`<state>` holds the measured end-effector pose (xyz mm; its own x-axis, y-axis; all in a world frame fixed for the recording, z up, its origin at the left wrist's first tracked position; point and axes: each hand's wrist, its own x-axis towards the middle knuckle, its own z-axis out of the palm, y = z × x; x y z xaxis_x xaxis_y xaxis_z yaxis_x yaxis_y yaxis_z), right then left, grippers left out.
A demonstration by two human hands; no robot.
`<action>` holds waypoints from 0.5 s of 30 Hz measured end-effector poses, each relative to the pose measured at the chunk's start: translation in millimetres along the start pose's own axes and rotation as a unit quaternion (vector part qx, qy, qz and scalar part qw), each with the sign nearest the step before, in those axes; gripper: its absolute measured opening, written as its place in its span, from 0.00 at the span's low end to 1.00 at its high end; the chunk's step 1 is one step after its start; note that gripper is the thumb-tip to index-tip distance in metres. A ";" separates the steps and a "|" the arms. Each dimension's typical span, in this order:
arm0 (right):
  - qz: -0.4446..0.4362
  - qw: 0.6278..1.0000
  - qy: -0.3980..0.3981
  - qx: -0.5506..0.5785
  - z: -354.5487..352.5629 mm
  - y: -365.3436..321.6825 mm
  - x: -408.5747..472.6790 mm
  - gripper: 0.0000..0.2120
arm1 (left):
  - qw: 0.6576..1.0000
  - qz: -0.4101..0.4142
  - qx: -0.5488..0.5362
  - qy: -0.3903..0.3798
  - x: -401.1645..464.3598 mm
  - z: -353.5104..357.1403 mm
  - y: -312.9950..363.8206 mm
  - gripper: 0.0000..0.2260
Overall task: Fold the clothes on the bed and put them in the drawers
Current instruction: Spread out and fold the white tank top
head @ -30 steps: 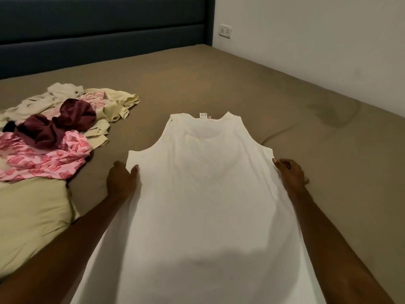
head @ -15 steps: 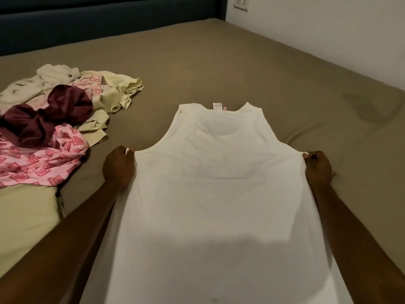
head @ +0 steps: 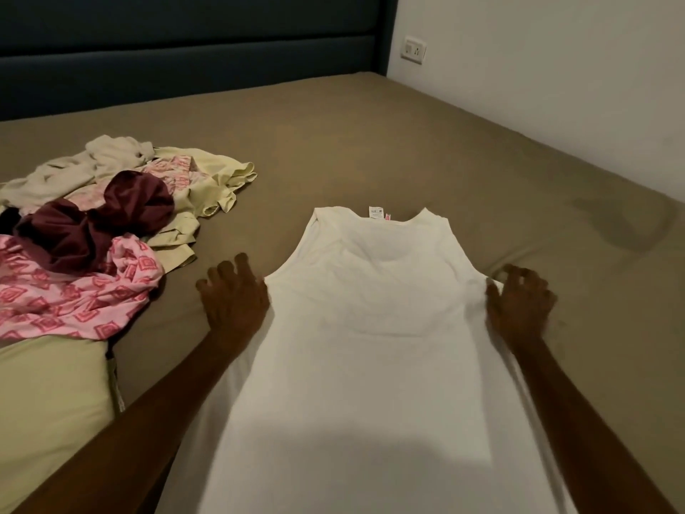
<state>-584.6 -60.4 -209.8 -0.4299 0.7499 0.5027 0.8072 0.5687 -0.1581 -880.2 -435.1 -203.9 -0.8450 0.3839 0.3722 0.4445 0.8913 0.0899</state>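
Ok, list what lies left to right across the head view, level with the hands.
pink patterned garment → left hand → white tank top → right hand → bare bed sheet

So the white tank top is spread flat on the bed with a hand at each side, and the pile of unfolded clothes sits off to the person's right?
Not quite. The head view shows the pile of unfolded clothes on the person's left, beyond the left hand. The rest holds: the white tank top lies flat on the bed, with the right hand at its other side.
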 end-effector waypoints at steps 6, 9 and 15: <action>-0.131 0.967 -0.218 0.034 53.1 -86.1 4.4 0.35 | 0.952 0.252 -0.084 -0.153 13.5 34.0 77.8 0.30; -0.104 0.962 -0.250 0.024 86.1 -92.6 43.8 0.36 | 0.956 0.220 -0.063 -0.183 41.1 56.4 96.5 0.35; -0.093 0.977 -0.191 0.034 136.9 -105.5 92.8 0.42 | 0.965 0.159 -0.103 -0.182 120.1 94.2 125.8 0.34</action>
<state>-765.1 -4.6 -262.7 -0.6961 0.6961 0.1758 0.6783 0.7179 -0.1569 -953.8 -254.1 -234.9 -0.6875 0.7233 0.0657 0.7170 0.6616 0.2195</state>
